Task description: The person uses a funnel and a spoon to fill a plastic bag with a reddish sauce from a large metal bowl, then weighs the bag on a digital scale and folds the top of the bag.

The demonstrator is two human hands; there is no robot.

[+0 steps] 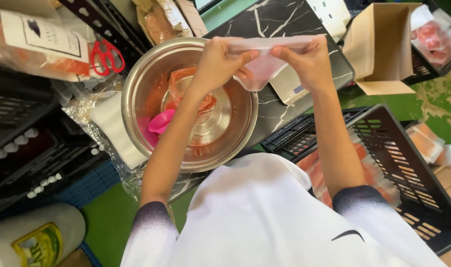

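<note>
Both my hands hold a small clear plastic bag (263, 64) by its top edge, above the right rim of a steel bowl (136, 84). My left hand (216, 62) pinches the left corner, my right hand (308, 62) the right corner. The bag hangs slack and looks pinkish at the bottom. Inside the bowl lie orange-red paste and a pink scoop (161, 121). A small grey scale (290, 85) sits on the black marble counter (280, 22) just under the bag.
Red scissors (105, 56) and packed bags of orange product lie at upper left. Black plastic crates (398, 163) stand right and left; the right one holds filled bags. A cardboard box (381, 44) stands at upper right. A stack of clear bags (114, 131) lies left of the bowl.
</note>
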